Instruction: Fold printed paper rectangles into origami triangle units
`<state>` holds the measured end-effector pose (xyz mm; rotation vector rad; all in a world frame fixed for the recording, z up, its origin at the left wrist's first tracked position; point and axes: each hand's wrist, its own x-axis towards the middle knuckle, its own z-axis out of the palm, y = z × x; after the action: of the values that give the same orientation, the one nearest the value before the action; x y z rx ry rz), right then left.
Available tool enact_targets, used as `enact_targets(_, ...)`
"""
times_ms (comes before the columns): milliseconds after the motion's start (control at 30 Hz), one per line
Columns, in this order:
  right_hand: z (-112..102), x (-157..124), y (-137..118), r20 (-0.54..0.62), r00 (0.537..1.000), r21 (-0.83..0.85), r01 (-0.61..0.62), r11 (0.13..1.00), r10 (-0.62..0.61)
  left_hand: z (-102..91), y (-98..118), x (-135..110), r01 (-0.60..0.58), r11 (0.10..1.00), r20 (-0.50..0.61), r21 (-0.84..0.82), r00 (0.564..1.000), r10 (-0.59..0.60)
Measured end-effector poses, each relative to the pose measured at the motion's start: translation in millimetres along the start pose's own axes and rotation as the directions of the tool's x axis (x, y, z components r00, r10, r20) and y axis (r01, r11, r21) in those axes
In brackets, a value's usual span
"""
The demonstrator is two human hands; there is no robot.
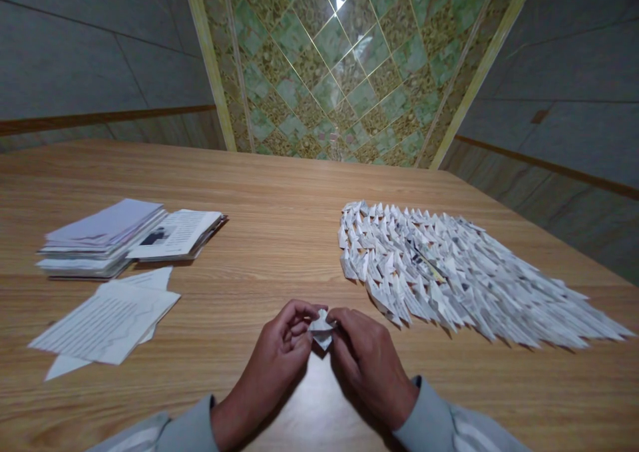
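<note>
My left hand and my right hand meet near the front edge of the wooden table. Between their fingertips they pinch a small folded piece of printed paper, held just above the tabletop. Both hands have their fingers closed on it. To the right of my hands lies a large spread of several small folded paper triangles, laid out in overlapping rows.
Loose printed sheets lie at the front left. Behind them sit a stack of papers and an open booklet. A green patterned tile panel stands between grey walls beyond the table.
</note>
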<state>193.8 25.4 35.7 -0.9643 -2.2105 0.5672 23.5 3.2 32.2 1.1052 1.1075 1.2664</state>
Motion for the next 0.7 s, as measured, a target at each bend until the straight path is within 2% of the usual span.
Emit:
enact_targets(233, 4.8, -2.6, 2.8, 0.024, 0.999, 0.026, -0.03, 0.999, 0.029, -2.2, -5.9, 2.2, 0.067, 0.995, 0.041, -0.069, 0.997, -0.065)
enact_targets(400, 6.7, -3.7, 2.1, 0.039, 0.992, 0.145, -0.124, 0.982, 0.119, -2.8, -10.4, -0.9, 0.061, 0.998, -0.017, 0.028, 0.998, -0.061)
enact_targets(533, 3.3, -2.8, -1.1, 0.052, 0.972, 0.267, -0.234, 0.935, 0.229, -6.6, -16.5, -5.5, -0.006, 0.99, 0.016, 0.141, 1.0, 0.003)
enact_targets(700, 1.2, -1.1, -4.0, 0.083, 0.976, 0.288, -0.219, 0.932, 0.204, -12.9, -22.3, -10.9, -0.186, 0.904, 0.101, 0.385, 0.982, 0.159)
